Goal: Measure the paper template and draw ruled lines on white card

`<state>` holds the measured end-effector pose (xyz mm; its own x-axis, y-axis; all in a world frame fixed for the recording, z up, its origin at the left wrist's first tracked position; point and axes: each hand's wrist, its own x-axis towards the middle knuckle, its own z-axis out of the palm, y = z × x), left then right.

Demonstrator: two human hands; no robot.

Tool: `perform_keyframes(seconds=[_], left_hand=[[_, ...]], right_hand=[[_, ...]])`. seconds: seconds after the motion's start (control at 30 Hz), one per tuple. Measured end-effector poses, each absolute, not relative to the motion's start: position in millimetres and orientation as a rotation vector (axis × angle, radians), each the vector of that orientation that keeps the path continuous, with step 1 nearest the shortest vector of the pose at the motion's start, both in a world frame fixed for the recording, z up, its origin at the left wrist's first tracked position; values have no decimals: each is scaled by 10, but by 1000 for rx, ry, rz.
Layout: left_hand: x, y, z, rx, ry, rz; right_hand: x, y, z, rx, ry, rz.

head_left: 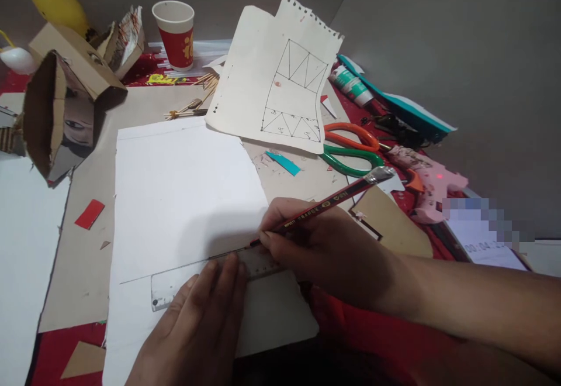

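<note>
A clear ruler [163, 288] lies slantwise across a white sheet of card [175, 193]. My left hand [199, 316] rests on the ruler, its fingers stretched out and pressing it down. In my right hand [315, 240] is a red and black pencil [326, 203], gripped between thumb and fingers. The pencil's tip touches the card at the ruler's upper edge. A thin drawn line [135, 280] runs along that edge and on past the ruler's left end. Beyond the card lies a torn notebook page [249, 76] with a drawing of triangles in strips.
Scissors [350, 166] with orange and green handles and a pink glue gun [432, 181] lie at right, near a phone [482, 245]. A paper cup [175, 38], folded cardboard [56, 123] and a yellow bottle [56, 3] stand at the back left. Paper scraps [90, 214] lie about.
</note>
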<state>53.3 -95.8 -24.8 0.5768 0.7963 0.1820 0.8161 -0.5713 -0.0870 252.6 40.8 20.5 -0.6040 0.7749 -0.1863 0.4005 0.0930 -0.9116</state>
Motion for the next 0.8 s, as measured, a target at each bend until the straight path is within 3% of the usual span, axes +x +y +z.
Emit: perform_keyframes(seconds=[0.8], left_hand=[[569,-1009,-196,-2577,-1415,-71]], right_hand=[[2660,407,218,-1231,-2019,1476]])
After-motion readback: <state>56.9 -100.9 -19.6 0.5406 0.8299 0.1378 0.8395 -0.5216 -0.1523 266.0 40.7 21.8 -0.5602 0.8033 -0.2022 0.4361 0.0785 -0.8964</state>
